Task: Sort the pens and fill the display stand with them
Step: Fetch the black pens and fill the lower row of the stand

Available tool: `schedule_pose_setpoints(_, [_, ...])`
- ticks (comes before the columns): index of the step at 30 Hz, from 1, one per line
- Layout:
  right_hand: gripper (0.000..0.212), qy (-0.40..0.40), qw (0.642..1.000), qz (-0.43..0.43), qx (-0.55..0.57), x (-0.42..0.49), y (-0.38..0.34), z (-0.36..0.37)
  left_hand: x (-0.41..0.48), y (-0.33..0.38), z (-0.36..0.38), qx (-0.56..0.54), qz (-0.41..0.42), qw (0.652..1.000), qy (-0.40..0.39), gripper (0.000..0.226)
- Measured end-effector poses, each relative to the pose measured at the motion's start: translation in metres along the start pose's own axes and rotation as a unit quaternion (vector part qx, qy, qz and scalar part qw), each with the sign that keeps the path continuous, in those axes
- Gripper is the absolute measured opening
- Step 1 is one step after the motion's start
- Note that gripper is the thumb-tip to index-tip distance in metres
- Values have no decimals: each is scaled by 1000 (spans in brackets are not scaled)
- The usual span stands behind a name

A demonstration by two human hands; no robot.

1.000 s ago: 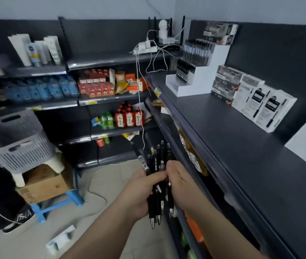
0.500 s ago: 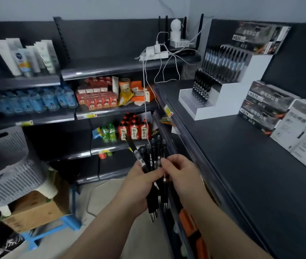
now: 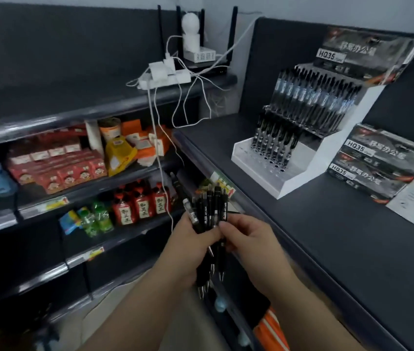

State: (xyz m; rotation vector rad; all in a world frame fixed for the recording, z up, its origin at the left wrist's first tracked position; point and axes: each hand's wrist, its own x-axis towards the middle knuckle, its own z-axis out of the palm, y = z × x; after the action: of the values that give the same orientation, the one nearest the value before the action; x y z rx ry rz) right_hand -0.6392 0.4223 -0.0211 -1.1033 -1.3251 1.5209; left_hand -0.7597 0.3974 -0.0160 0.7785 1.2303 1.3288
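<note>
Head view, pen boxes (image 3: 378,163) beside display stand (image 3: 323,153)

Both bare forearms are extended forward from the lower edge of the view and converge near its centre. The left forearm (image 3: 130,307) is angled up and to the right; the right forearm (image 3: 299,307) is angled up and to the left. The left hand (image 3: 188,252) is wrapped around a bundle of pens (image 3: 209,216), which is held roughly upright with the tips downward. The right hand (image 3: 249,239) is positioned just beside the left, with its fingers (image 3: 228,225) curled and pinched onto the same bundle from the right side.
</note>
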Motion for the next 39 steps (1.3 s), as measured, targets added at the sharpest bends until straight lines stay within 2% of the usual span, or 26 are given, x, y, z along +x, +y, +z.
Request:
schedule_pose_setpoints(4, [10,27,999,29,19,26,-2,-12,40,-2,4,9,-31,997,-63,34])
schedule_pose_setpoints(9, [15,148,989,-10,-22,62,-18,-47,91,3,34,-6,-46,995,-84,13])
schedule_pose_setpoints(14, [3,287,944,-106,-124,106,-45,-99,133,24,57,2,-74,995,-71,2])
schedule_pose_setpoints(18, [13,346,906,-145,-196,127,-53,-120,162,30,62,15,-78,995,-67,9])
schedule_pose_setpoints(21, [19,376,886,-153,-223,135,-57,-129,179,36,69,19,-71,992,-99,12])
schedule_pose_setpoints(25, [23,418,854,-136,-277,148,-52,-135,206,39,80,24,-56,986,-153,11])
schedule_pose_setpoints(28, [18,444,819,-114,-345,153,-45,-130,225,39,86,22,-69,978,-197,9])
schedule_pose_setpoints(32, [19,467,780,-56,-413,161,-42,-116,244,40,85,26,-54,967,-248,9])
schedule_pose_setpoints(34, [13,478,762,-27,-437,168,-40,-110,250,40,81,24,-36,962,-269,11])
schedule_pose_setpoints(39, [9,534,733,15,-422,178,-36,-94,261,42,69,22,-57,951,-304,12])
